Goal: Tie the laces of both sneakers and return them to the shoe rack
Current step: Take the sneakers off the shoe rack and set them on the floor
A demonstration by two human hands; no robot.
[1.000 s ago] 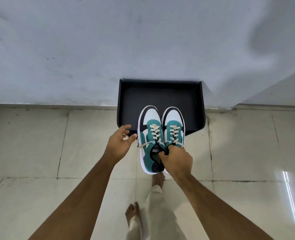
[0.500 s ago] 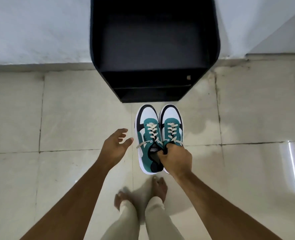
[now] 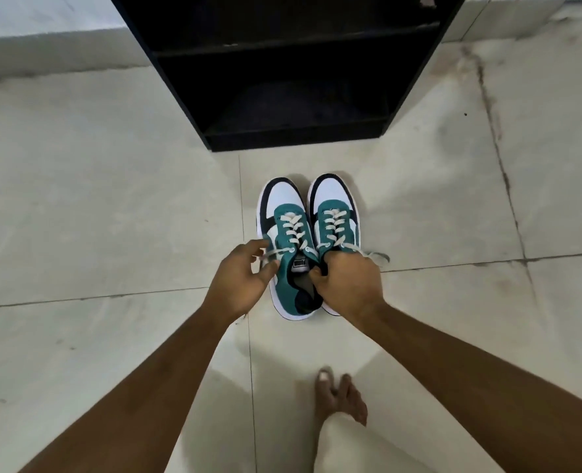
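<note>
I read this as a home — likely an entryway. Pale floor tiles (image 3: 112, 206) run up to a plain wall (image 3: 43, 15), a low black shoe rack (image 3: 282, 63) stands against it, and a bare foot (image 3: 340, 397) rests on the floor — indoor, domestic habits.

Pale glossy tiled floor (image 3: 105, 206) with dark grout lines, a white wall (image 3: 26, 15) up top, and one bare foot (image 3: 339, 397) below.
</note>
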